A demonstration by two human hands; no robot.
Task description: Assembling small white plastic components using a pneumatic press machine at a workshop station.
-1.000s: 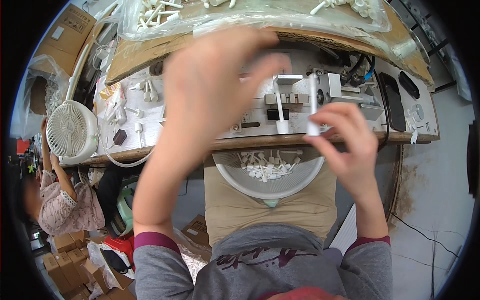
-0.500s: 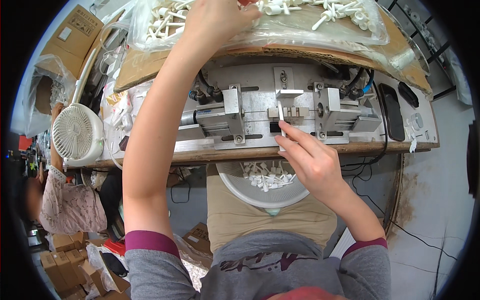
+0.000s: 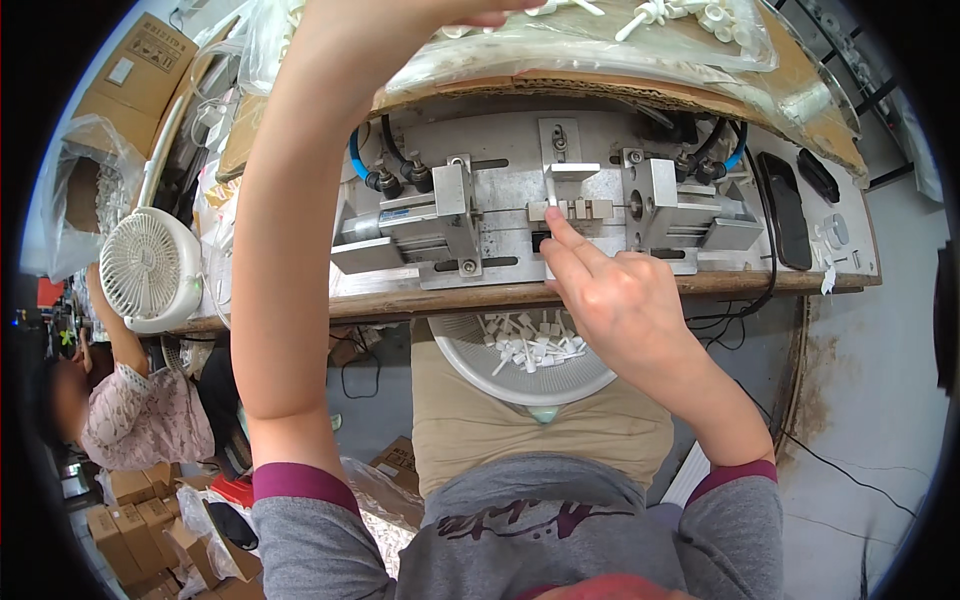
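Note:
My right hand (image 3: 620,295) is at the middle of a metal fixture, index finger stretched forward onto a thin white plastic stick (image 3: 550,188). The stick lies across the small notched metal block (image 3: 590,210), its far end near an L-shaped bracket (image 3: 575,172); its near end is hidden by my fingers. Pneumatic cylinder units stand on both sides, the left one (image 3: 410,225) and the right one (image 3: 690,205). My left hand (image 3: 410,18) reaches over the clear plastic sheet (image 3: 600,55) with white capped sticks (image 3: 655,14), mostly cut off by the upper edge; its grip is hidden.
Below the table edge, a white basket (image 3: 465,368) on my lap holds several white pieces (image 3: 530,340). A fan (image 3: 150,265) stands left. A phone (image 3: 783,210) and black cable lie right. A co-worker (image 3: 150,410) sits at the far left.
My left hand has moved up and left, mostly out of the picture. The right hand stays at the block, its index fingertip farther along the stick. The whole view has shifted slightly.

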